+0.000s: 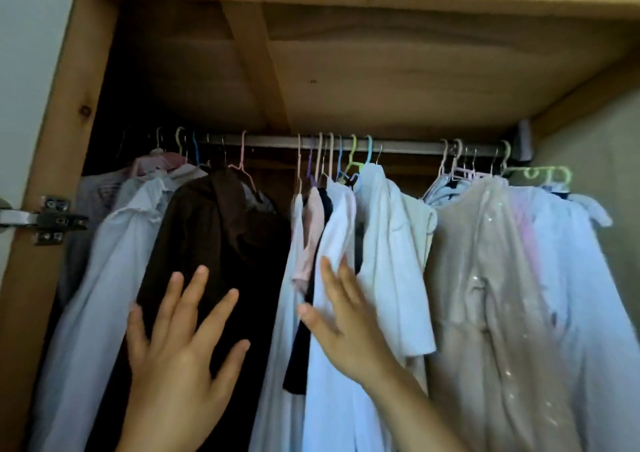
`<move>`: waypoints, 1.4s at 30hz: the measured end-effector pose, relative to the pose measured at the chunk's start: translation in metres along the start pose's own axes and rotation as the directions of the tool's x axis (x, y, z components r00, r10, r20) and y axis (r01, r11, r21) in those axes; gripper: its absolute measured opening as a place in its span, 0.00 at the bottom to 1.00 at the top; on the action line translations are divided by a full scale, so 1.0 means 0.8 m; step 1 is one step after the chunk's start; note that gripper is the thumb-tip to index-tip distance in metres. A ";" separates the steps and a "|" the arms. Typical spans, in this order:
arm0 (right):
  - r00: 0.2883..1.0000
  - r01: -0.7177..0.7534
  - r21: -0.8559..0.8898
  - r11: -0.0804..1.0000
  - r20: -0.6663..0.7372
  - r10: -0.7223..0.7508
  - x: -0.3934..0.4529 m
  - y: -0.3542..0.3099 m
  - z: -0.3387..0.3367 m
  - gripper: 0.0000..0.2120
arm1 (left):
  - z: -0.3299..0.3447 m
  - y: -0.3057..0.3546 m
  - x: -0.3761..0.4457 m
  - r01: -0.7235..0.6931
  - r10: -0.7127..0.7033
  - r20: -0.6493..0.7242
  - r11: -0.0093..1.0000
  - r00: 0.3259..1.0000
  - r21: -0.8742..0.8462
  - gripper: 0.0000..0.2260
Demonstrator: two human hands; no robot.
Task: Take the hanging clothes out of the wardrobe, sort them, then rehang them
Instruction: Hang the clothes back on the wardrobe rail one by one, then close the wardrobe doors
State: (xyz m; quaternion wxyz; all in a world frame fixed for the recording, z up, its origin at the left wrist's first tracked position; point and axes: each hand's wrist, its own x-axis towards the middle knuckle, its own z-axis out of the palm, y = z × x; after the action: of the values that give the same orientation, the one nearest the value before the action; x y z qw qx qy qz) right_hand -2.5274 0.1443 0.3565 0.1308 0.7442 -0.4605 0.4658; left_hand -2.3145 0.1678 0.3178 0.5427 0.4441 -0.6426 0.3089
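An open wooden wardrobe holds a metal rail (273, 141) crowded with clothes on coloured hangers. At the left hang pale blue shirts (114, 264) and a dark brown garment (221, 230). White and pale blue shirts (391, 243) fill the middle, and a beige sequinned dress (485, 278) hangs at the right. My left hand (180, 351) is raised with fingers spread in front of the brown garment. My right hand (346, 323) has straight fingers laid against a white shirt (341, 230) in the middle group. Neither hand holds anything.
The wardrobe's wooden top board (381, 81) lies close above the rail. A metal door hinge (48, 221) sticks out on the left frame. A narrow gap on the rail (273, 141) separates the left and middle groups. A pale wall (595, 188) bounds the right.
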 end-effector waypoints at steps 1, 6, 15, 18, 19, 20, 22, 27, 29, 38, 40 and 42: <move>0.992 0.041 0.059 0.997 0.119 -0.048 -0.005 -0.002 0.002 0.33 | -0.004 0.002 -0.005 0.004 -0.004 0.006 1.000 1.000 -0.014 0.26; 0.990 0.045 0.137 0.990 0.126 -0.062 -0.062 -0.023 -0.026 0.27 | -0.033 0.010 -0.033 0.068 -0.068 0.003 0.996 0.998 -0.065 0.26; 0.984 -0.119 0.178 0.977 -0.110 0.140 -0.214 -0.063 -0.058 0.31 | -0.108 0.065 -0.127 0.280 -0.211 0.269 0.926 0.940 -0.252 0.21; 0.978 -0.147 0.240 0.959 -0.111 0.178 -0.265 -0.086 -0.060 0.29 | -0.142 0.078 -0.175 0.390 -0.269 0.426 0.892 0.864 -0.228 0.21; 0.977 -0.141 0.248 0.958 -0.120 0.175 -0.281 -0.093 -0.062 0.27 | -0.155 0.083 -0.188 0.399 -0.272 0.427 0.884 0.862 -0.243 0.21; 0.977 -0.147 0.259 0.955 -0.112 0.181 -0.301 -0.105 -0.063 0.24 | -0.175 0.089 -0.208 0.417 -0.289 0.439 0.879 0.851 -0.230 0.21; 0.975 -0.180 0.274 0.945 -0.075 0.207 -0.334 -0.125 -0.067 0.20 | -0.211 0.100 -0.240 0.442 -0.319 0.457 0.876 0.830 -0.192 0.20; 0.963 -0.262 0.347 0.901 0.035 0.266 -0.414 -0.184 -0.075 0.09 | -0.311 0.106 -0.311 0.502 -0.319 0.598 0.849 0.735 -0.165 0.19; 0.957 -0.288 0.384 0.878 0.082 0.278 -0.440 -0.208 -0.076 0.08 | -0.355 0.101 -0.337 0.515 -0.326 0.623 0.844 0.711 -0.146 0.16; 0.969 -0.207 0.475 0.855 0.220 0.113 -0.497 -0.340 -0.059 0.08 | -0.556 0.043 -0.393 0.579 -0.576 0.328 0.809 0.749 0.097 0.09; 0.972 -0.181 0.504 0.844 0.221 0.076 -0.498 -0.369 -0.048 0.11 | -0.583 0.031 -0.396 0.631 -0.641 0.234 0.766 0.731 0.126 0.06; 0.975 -0.154 0.525 0.837 0.220 0.041 -0.498 -0.395 -0.037 0.13 | -0.599 0.015 -0.394 0.685 -0.698 0.172 0.716 0.695 0.134 0.11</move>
State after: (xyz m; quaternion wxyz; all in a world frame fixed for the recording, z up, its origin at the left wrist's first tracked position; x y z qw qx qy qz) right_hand -2.3458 0.5584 0.1216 -0.1543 0.7694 -0.3591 0.5053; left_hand -2.1171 0.6684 0.1180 0.5344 0.6989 -0.4724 0.0527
